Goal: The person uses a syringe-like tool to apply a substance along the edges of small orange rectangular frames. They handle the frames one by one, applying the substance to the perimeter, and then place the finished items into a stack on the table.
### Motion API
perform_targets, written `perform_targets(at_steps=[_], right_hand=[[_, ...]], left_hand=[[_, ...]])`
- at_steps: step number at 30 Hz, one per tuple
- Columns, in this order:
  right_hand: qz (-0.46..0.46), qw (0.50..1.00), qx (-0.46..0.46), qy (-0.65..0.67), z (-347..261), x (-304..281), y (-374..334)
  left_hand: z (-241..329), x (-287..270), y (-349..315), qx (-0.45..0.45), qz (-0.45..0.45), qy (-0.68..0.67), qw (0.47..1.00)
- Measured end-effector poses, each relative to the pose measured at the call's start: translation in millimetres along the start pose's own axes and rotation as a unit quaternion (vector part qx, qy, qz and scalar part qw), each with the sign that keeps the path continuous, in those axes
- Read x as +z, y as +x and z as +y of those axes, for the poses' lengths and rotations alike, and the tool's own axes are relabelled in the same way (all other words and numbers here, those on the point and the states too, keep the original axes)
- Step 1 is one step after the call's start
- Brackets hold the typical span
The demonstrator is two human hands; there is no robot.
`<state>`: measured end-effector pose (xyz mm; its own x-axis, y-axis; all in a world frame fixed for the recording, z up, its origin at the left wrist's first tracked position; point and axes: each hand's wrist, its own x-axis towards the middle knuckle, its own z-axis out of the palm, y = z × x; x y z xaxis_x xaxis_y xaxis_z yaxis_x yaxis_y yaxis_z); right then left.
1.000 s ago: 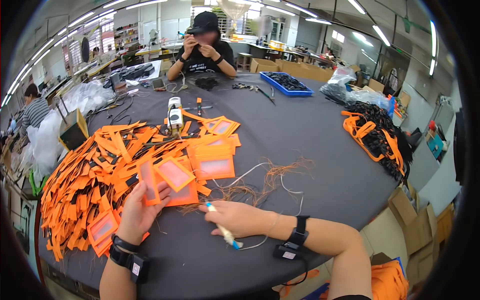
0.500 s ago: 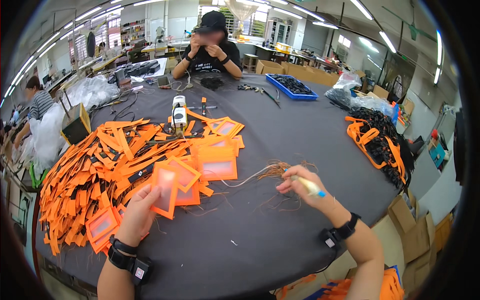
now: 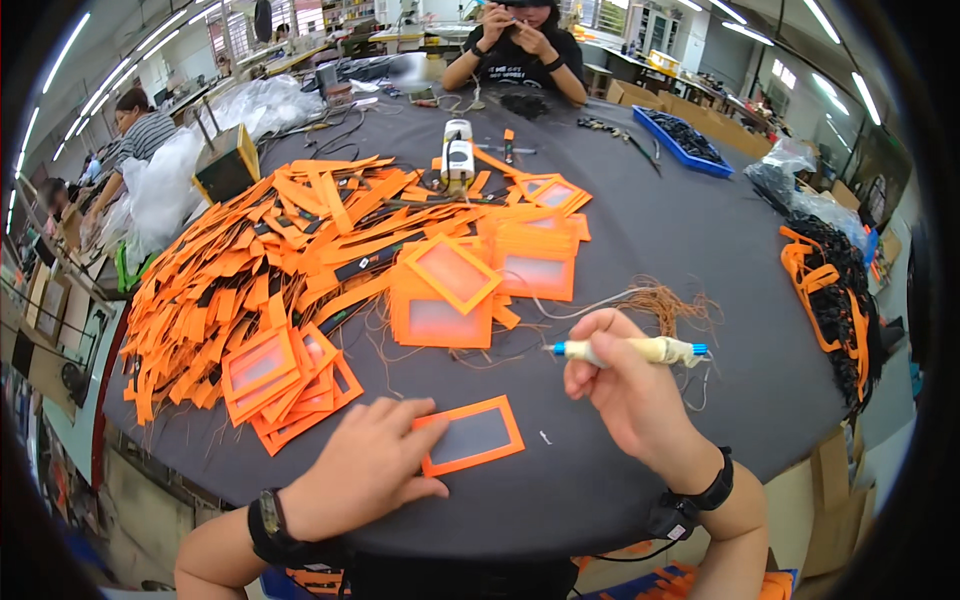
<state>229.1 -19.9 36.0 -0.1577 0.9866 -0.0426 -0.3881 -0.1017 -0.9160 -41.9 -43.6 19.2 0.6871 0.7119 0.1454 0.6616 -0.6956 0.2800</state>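
Observation:
My left hand point(image 3: 375, 462) lies on the near part of the table with fingers spread. Its fingertips touch the left end of an orange-bordered rectangular piece point(image 3: 480, 437) with a see-through window, lying flat. My right hand point(image 3: 632, 385) is closed round a cream, pen-shaped tool point(image 3: 648, 350) with blue ends and a thin tip. The tip points left, raised above the table and apart from the piece. Left of it lies a stack of orange-bordered pieces point(image 3: 440, 322). A looser pile of them point(image 3: 290, 385) sits beyond my left hand.
A large heap of orange strips point(image 3: 260, 250) covers the table's left side. A white device point(image 3: 457, 155) stands behind it. Brown thread ends point(image 3: 665, 300) lie beyond my right hand. Black and orange straps point(image 3: 835, 300) and a blue tray point(image 3: 682, 142) are at right. A co-worker point(image 3: 520, 50) sits opposite.
My left hand has brought an orange-bordered piece down toward me and it now lies flat on the table. The pen-shaped tool has turned to point left. The view has shifted.

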Motion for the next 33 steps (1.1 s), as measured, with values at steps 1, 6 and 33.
perform_targets(at_steps=[1, 6, 33], right_hand=[[-0.012, 1.0, 0.014, -0.022, 6.2, 1.6, 0.5], [-0.061, 0.981, 0.016, -0.182, 35.4, -2.9, 3.5], [-0.072, 0.997, -0.025, 0.002, 65.7, -10.4, -11.7]], left_hand=[[-6.5, -3.1, -2.7, -0.013, 0.005, -0.008, 1.0], [-11.5, -13.6, -3.4, -0.061, -0.029, -0.063, 0.996], [-36.0, 11.0, 52.4, -0.252, -0.132, -0.508, 0.813]])
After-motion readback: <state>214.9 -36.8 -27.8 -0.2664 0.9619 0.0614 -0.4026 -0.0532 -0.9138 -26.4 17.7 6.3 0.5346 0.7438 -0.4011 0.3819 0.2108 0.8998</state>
